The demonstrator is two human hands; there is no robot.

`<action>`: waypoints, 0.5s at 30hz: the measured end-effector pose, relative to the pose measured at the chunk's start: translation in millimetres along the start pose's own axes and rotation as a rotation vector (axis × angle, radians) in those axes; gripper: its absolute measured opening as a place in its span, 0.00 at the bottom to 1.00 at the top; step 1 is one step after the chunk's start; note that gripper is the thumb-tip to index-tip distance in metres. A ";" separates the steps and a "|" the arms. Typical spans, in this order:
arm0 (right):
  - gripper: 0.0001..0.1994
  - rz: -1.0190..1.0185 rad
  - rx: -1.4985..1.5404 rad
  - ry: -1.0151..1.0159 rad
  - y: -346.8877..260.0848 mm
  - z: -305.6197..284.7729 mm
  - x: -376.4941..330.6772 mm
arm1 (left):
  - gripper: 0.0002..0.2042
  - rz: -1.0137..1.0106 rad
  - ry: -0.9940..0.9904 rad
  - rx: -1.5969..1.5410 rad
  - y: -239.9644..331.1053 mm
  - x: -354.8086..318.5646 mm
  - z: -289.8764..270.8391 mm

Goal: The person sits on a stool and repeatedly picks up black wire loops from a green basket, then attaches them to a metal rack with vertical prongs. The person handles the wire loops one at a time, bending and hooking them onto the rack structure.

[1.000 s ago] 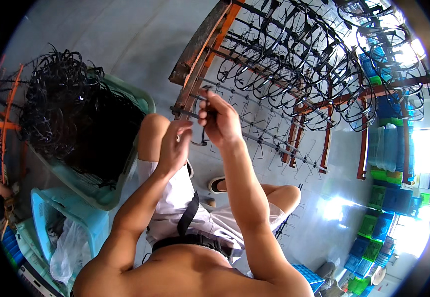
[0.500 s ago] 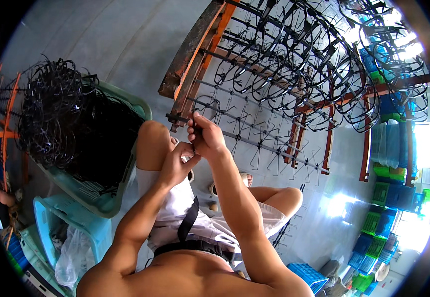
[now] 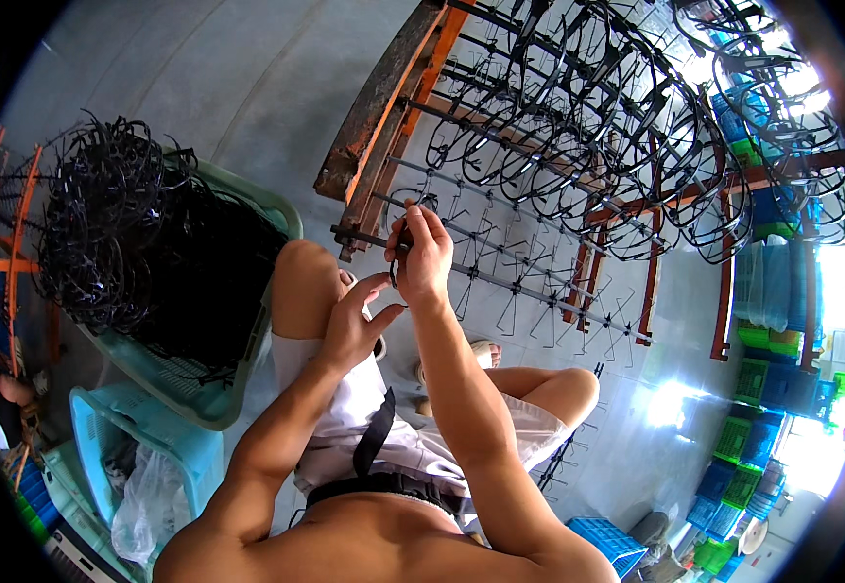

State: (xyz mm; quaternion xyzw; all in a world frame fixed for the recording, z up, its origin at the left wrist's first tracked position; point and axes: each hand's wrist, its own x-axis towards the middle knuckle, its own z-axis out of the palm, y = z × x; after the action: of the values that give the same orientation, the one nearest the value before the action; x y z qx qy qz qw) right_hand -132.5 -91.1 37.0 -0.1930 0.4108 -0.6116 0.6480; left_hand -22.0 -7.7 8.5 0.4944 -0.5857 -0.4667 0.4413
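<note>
My right hand (image 3: 425, 255) is closed round a thin black curved piece (image 3: 395, 270), its fingers beside the near end of a dark rack bar (image 3: 364, 236). Most of that piece is hidden by the fingers, so its exact kind does not show. Just below and to the left is my left hand (image 3: 352, 319), thumb and forefinger apart. Its forefinger tip is at the lower end of the black piece; whether they touch I cannot tell. Bent wire hooks (image 3: 508, 282) line the bars. From the rack's upper bars hang several glossy black curved strips (image 3: 578, 117).
A green crate (image 3: 291, 209) to the left is heaped with tangled black strips (image 3: 116, 209). Nearer stands a light blue crate (image 3: 87, 428) with clear plastic bags (image 3: 145, 505). The rack's rusty orange frame (image 3: 359, 146) rises ahead. Blue and green crates (image 3: 733, 437) are stacked along the right.
My right hand has shifted slightly up and right, showing more of the curved black piece. My left hand has come away from it, and its thumb and forefinger have spread.
</note>
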 end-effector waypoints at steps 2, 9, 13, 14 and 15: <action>0.13 -0.004 -0.035 -0.002 1.4 -0.6 -0.1 | 0.20 -0.007 0.010 -0.075 0.4 0.2 0.9; 0.13 -0.012 -0.104 0.010 3.1 -3.0 2.0 | 0.21 -0.037 -0.038 -0.045 2.4 -0.7 0.1; 0.14 -0.026 -0.101 -0.007 0.1 -2.2 2.7 | 0.23 -0.066 -0.053 -0.080 -5.4 -2.0 0.3; 0.14 -0.022 -0.106 -0.001 -0.5 -2.0 0.5 | 0.23 -0.082 -0.065 -0.092 -6.6 -2.3 0.4; 0.14 -0.012 -0.110 0.003 -0.5 -0.5 -2.3 | 0.23 -0.069 -0.058 -0.064 -10.5 -3.1 1.6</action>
State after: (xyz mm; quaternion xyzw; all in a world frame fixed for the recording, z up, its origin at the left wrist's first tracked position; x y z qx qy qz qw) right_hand -133.0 -88.9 37.8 -0.2299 0.4437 -0.5923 0.6320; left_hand -21.4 -5.2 -2.3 0.4862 -0.5657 -0.5143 0.4231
